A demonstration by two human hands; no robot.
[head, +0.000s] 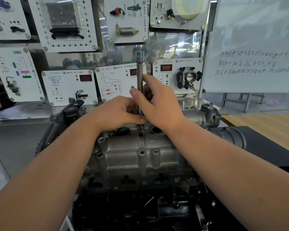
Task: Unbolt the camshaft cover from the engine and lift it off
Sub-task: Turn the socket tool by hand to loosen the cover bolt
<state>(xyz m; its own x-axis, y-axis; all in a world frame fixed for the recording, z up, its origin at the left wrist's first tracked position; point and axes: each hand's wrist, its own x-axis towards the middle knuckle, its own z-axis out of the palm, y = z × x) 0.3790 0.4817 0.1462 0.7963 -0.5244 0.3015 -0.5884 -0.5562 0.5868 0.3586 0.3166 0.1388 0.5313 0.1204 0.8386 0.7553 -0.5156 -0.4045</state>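
The grey cast camshaft cover [140, 157] lies on top of the dark engine [140, 205] in the middle of the view. A long chrome extension bar [140, 70] stands upright, its lower tip on a bolt [141, 133] at the cover's far edge. My left hand [117, 112] grips the bar low down, fingers curled around it. My right hand [157, 100] pinches the shaft higher up between thumb and fingers. Empty bolt holes [141, 152] show along the cover's near side.
Training panels with sensors and red displays [68, 85] stand right behind the engine. A whiteboard [254, 47] with handwriting is at the right. A wooden table [265, 127] lies to the right. A black toothed pulley [45, 140] sits at the engine's left end.
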